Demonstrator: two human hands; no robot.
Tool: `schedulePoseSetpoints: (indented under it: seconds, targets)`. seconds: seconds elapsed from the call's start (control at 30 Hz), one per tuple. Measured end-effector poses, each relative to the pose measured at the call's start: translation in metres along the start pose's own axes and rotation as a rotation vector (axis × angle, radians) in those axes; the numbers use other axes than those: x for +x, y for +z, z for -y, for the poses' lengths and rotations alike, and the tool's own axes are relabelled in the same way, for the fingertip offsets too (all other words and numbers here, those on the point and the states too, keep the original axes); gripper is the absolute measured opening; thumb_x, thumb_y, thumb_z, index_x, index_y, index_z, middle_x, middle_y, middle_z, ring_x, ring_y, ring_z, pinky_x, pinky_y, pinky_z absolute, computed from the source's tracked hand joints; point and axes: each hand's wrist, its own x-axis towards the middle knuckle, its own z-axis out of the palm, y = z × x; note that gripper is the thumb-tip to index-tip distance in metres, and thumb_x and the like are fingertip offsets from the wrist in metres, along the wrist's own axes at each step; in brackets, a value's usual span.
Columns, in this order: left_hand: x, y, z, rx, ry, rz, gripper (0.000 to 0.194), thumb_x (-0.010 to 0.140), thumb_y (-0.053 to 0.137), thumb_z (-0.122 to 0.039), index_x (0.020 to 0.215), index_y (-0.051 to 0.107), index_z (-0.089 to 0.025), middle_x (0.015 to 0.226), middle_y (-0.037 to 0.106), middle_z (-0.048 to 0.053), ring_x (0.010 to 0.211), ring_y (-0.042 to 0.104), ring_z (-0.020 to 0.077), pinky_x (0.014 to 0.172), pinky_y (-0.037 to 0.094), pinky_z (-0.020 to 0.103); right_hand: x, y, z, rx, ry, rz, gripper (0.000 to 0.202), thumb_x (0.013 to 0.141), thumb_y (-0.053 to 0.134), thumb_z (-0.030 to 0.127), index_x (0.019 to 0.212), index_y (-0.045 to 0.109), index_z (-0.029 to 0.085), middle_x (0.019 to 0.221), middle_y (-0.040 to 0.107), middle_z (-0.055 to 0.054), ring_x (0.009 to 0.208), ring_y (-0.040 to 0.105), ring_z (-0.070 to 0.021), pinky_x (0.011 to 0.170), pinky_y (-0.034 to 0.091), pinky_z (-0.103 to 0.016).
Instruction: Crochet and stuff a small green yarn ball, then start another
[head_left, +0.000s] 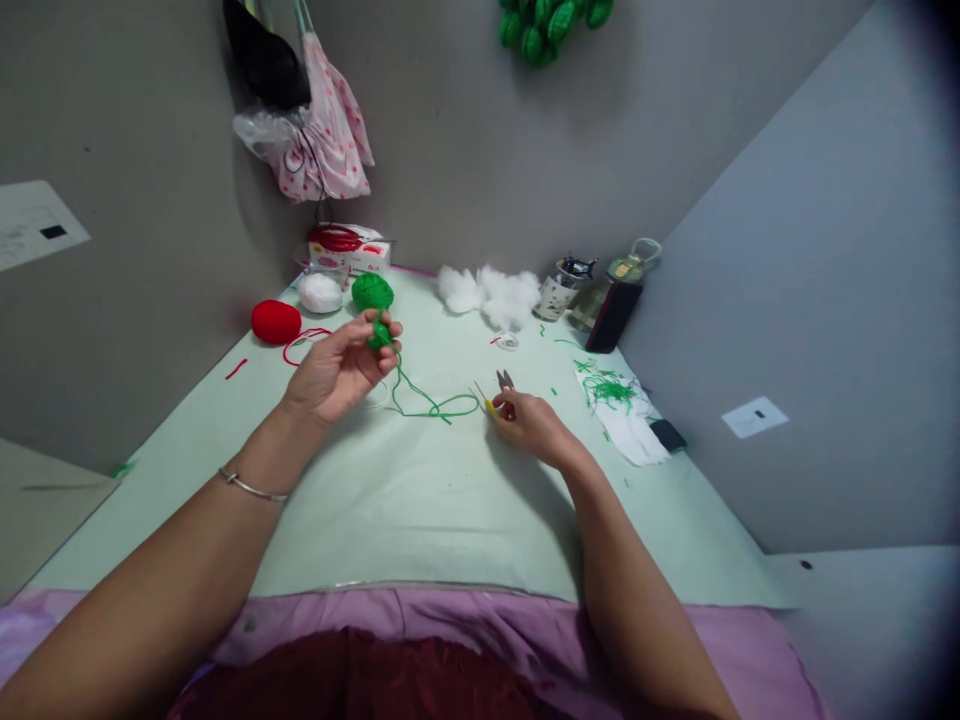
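My left hand is raised above the table, fingers closed round a small green crocheted piece. A strand of green yarn trails from this piece and loops across the tabletop to the right. My right hand is low over the table, its fingertips closed on a yellow-handled crochet hook, whose thin metal shaft points away and left. Dark-bladed snips lie just beyond those fingers, their handles hidden by the hand.
Red, white and green yarn balls sit back left. White stuffing lies at the back. A pen cup, a bottle and a leaning phone stand right, behind green yarn scraps on white paper.
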Motion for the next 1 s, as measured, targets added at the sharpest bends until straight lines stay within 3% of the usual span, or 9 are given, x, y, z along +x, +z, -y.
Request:
schedulePoseSetpoints:
  seconds: [0.17,0.33,0.43,0.53,0.73,0.9,1.0]
  targets:
    - [-0.004,0.005,0.023,0.113,-0.125,0.071,0.011,0.075,0.070,-0.013,0.085,0.068,-0.016,0.087,0.069,0.006,0.065,0.057,0.0118,0.059,0.049,0.024,-0.008,-0.012,0.010,0.313,-0.073,0.095,0.030,0.085,0.058,0.036,0.105,0.071,0.017,0.073,0.061,0.000,0.058,0.049,-0.0118,0.053,0.038,-0.026]
    - [-0.006,0.006,0.041,0.163,-0.196,0.125,0.013,0.079,0.074,-0.018,0.091,0.069,-0.017,0.090,0.071,0.006,0.067,0.060,0.0133,0.063,0.051,0.028,-0.017,-0.011,0.021,0.788,-0.079,0.223,0.027,0.076,0.077,0.035,0.098,0.074,0.019,0.067,0.058,0.002,0.052,0.044,-0.0084,0.046,0.031,-0.023]
    - [-0.008,0.008,0.047,0.181,-0.219,0.136,0.011,0.080,0.073,-0.019,0.090,0.068,-0.017,0.090,0.071,0.006,0.067,0.060,0.0128,0.065,0.052,0.028,-0.019,-0.009,0.029,0.929,-0.088,0.236,0.025,0.072,0.081,0.034,0.092,0.075,0.019,0.067,0.057,0.003,0.051,0.042,-0.0073,0.044,0.032,-0.022]
    - [-0.010,0.011,0.050,0.199,-0.231,0.144,0.010,0.081,0.073,-0.019,0.090,0.069,-0.017,0.094,0.071,0.006,0.069,0.062,0.0125,0.067,0.053,0.028,-0.019,-0.008,0.036,1.074,-0.099,0.135,0.024,0.072,0.079,0.031,0.092,0.075,0.019,0.067,0.055,0.004,0.050,0.042,-0.0067,0.045,0.037,-0.022]
    - [-0.013,0.016,0.055,0.224,-0.275,0.165,0.007,0.085,0.072,-0.022,0.090,0.070,-0.018,0.094,0.070,0.006,0.071,0.061,0.0131,0.070,0.054,0.029,-0.016,-0.005,0.042,1.209,-0.093,-0.252,0.016,0.079,0.076,0.033,0.086,0.067,0.022,0.082,0.064,-0.001,0.063,0.060,-0.0113,0.058,0.054,-0.025]
    - [-0.014,0.019,0.056,0.229,-0.309,0.195,0.009,0.085,0.073,-0.023,0.091,0.071,-0.017,0.094,0.069,0.006,0.071,0.061,0.0129,0.070,0.053,0.028,-0.015,-0.002,0.042,1.163,-0.106,-0.411,0.019,0.083,0.077,0.037,0.091,0.067,0.022,0.087,0.069,-0.001,0.070,0.069,-0.0133,0.064,0.058,-0.027]
    - [-0.016,0.020,0.055,0.236,-0.323,0.212,0.009,0.085,0.073,-0.023,0.091,0.072,-0.016,0.094,0.069,0.005,0.069,0.062,0.0122,0.070,0.053,0.027,-0.014,0.000,0.042,1.178,-0.095,-0.434,0.022,0.080,0.080,0.037,0.090,0.067,0.022,0.084,0.070,-0.001,0.071,0.070,-0.0141,0.064,0.058,-0.026]
